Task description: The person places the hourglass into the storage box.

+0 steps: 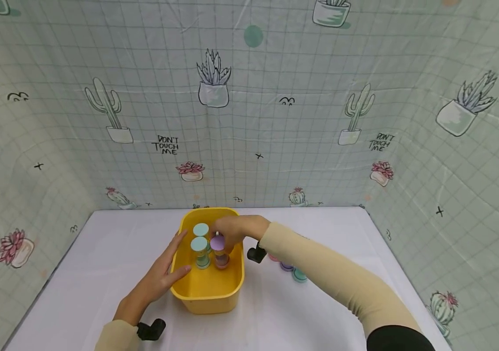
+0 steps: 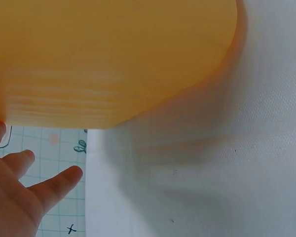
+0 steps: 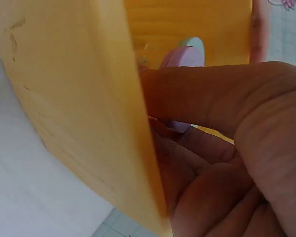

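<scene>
A yellow plastic tub (image 1: 207, 304) stands on the white table. Inside it, my right hand (image 1: 231, 231) holds a small clear round container with a purple lid (image 1: 217, 243). In the right wrist view the thumb and fingers close around this purple lid (image 3: 186, 57), partly hiding it. Two similar containers with pale blue lids, a nearer one (image 1: 199, 244) and a farther one (image 1: 201, 229), stand upright to its left. My left hand (image 1: 160, 273) rests at the tub's left rim, thumb reaching over it. Its fingers (image 2: 56, 188) look straight and spread beside the tub wall.
Right of the tub, partly under my right forearm, lie several small round pieces, among them a teal one (image 1: 299, 276) and a purple one (image 1: 286, 266). A patterned cloth wall (image 1: 249, 126) surrounds the table (image 1: 113, 253) at the back and sides.
</scene>
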Tool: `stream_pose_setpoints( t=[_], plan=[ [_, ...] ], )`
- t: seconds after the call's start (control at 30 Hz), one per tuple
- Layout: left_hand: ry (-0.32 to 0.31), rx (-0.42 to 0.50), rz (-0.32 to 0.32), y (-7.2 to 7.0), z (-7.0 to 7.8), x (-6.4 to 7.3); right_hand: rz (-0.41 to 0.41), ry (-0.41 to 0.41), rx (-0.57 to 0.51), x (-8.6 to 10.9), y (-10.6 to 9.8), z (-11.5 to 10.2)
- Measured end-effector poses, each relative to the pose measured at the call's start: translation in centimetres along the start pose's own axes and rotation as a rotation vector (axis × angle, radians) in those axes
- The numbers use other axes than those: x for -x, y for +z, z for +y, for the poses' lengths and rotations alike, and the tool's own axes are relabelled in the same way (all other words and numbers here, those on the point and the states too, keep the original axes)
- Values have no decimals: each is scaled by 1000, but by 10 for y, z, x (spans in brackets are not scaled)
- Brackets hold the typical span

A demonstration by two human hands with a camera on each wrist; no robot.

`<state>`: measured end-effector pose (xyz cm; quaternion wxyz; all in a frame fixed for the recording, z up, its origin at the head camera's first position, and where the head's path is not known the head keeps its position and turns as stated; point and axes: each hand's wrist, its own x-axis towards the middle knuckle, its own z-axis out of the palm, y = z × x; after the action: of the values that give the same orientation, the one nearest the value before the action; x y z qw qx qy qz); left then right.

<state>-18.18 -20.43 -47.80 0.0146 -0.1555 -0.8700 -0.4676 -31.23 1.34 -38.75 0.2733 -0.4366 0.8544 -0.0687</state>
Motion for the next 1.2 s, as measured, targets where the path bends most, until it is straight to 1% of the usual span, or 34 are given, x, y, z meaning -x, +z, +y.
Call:
stream_pose_setpoints(
  t=[0.13,0.3,0.5,0.67,0.77,0.87,1.0,1.13,1.2],
  plan=[
    [5,1,-5,0,-3,0,-1,35,6,-6,6,0],
    [9,4,-8,0,-3,-1,-9,55,4,-9,7,-2],
    [8,11,-10,-1,-2,0,-5,54,6,-11,11,-3],
    [28,8,-7,-1,-3,0,-9,58,25,-14,12,-4],
    [27,9,-6,-1,-2,0,-21,71,13,-14,11,-4],
    [14,13,-9,0,-1,0,-27,75,0,-13,10,-4],
    [10,17,-8,0,1,1,-16,75,-23,-11,10,-4],
    [17,19,-6,-1,2,1,0,98,-64,-10,9,-4],
    [16,14,-7,-1,1,1,4,101,-61,-11,8,-5]
  ],
)
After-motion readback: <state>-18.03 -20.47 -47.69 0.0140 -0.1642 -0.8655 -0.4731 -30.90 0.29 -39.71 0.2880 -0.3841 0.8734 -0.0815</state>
